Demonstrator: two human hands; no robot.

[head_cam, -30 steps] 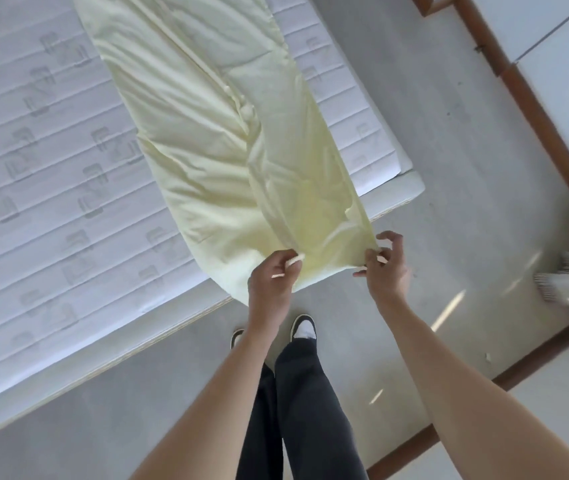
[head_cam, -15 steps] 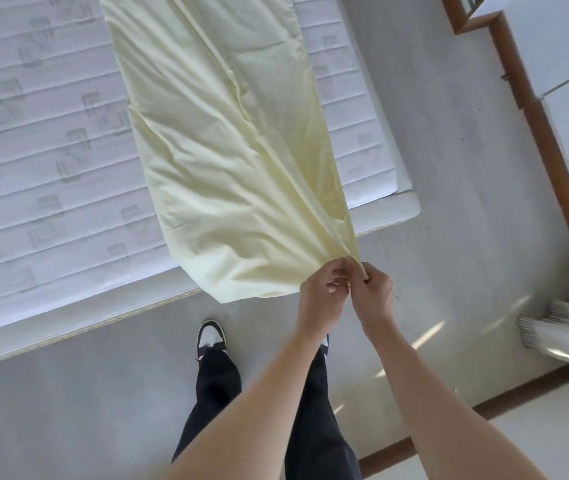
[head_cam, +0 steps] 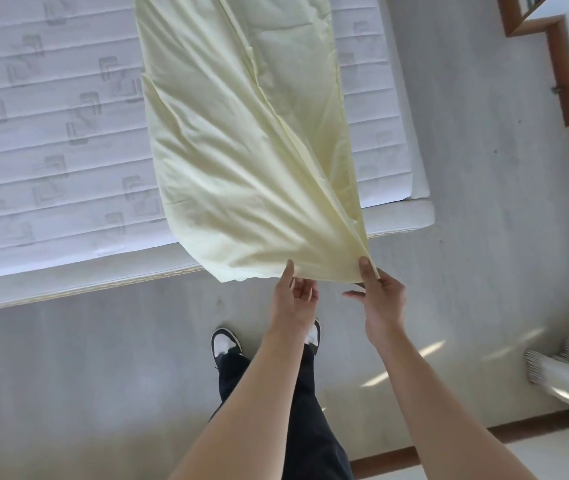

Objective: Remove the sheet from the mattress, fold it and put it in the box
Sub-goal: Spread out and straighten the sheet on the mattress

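**Folding a pale yellow sheet at the foot of a bare mattress**

On the left, a white quilted mattress (head_cam: pixel 51 140) lies bare on its bed base, stitched with square logo motifs; no words can be read. A pale yellow sheet (head_cam: pixel 241 150), already off and folded into a long strip, runs down the mattress, its near end lifted past the bed edge. The left hand (head_cam: pixel 295 299) touches that end's lower edge, fingers loosely curled, thumb raised against the cloth; whether it grips is unclear. Just beside it, the right hand (head_cam: pixel 382 299) pinches the gathered corner between thumb and fingers. Black-and-white sneakers (head_cam: pixel 226 342) stand on the grey floor (head_cam: pixel 466 271) below. Folding appears to be midway; next, the left hand likely needs a firm hold. No box is visible.
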